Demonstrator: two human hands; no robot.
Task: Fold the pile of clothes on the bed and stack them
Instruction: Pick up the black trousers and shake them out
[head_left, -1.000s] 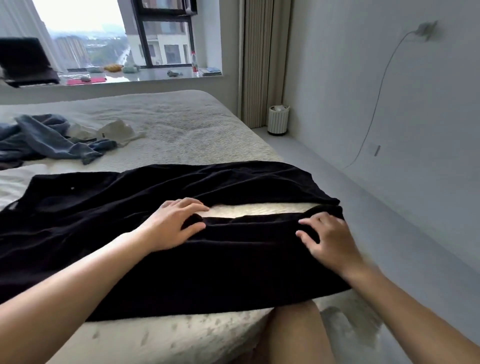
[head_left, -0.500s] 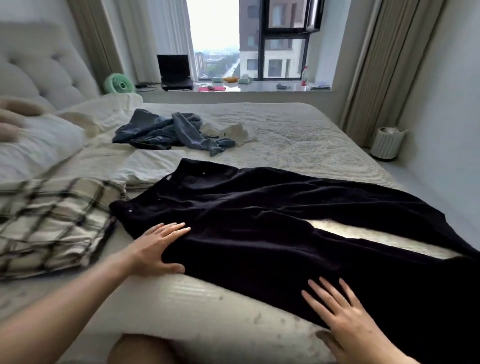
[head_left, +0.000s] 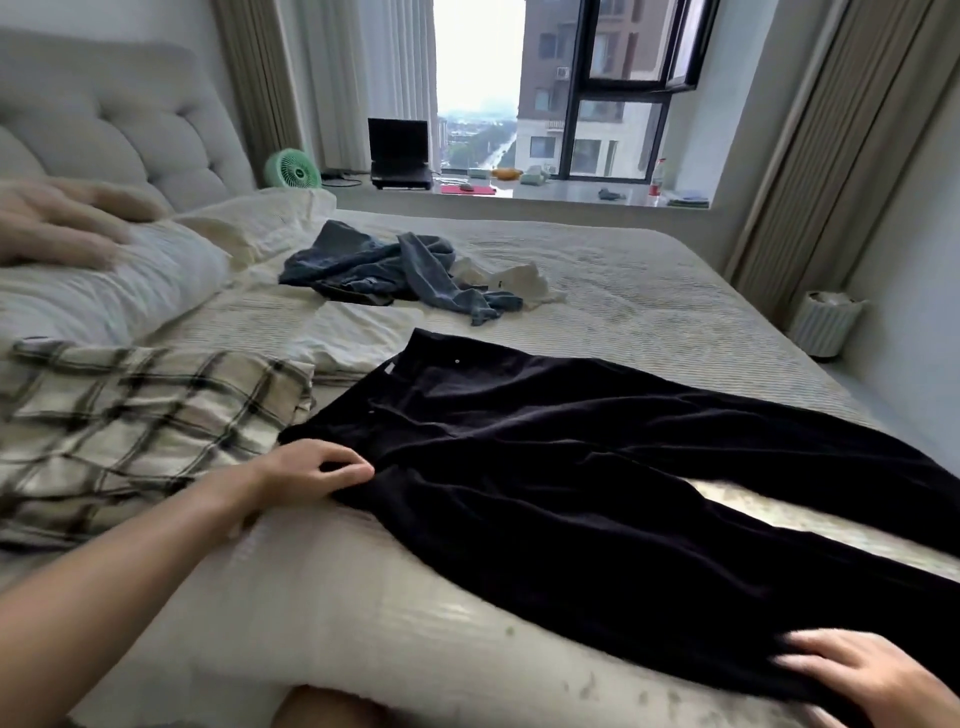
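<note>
Black trousers (head_left: 597, 467) lie flat on the bed (head_left: 649, 291), waist at the left and legs running off to the right. My left hand (head_left: 311, 470) is at the near corner of the waist, fingers and thumb curled round the fabric edge. At the lower right, my right hand (head_left: 872, 680) rests on the near trouser leg with its fingers spread. A folded plaid garment (head_left: 130, 415) lies to the left of the trousers. Further back, crumpled blue jeans (head_left: 389, 270) and a white garment (head_left: 524, 280) lie loose.
A white pillow (head_left: 104, 291) lies at the far left, with another person's blurred hand (head_left: 62, 223) on it. A pale bin (head_left: 826, 322) stands on the floor right of the bed. A green fan (head_left: 292, 167) and a laptop (head_left: 399, 153) sit on the window sill.
My view has swung left from the trouser legs to the waist. My left hand went from lying flat to curling round the waist edge. My right hand slid right along the near leg.
</note>
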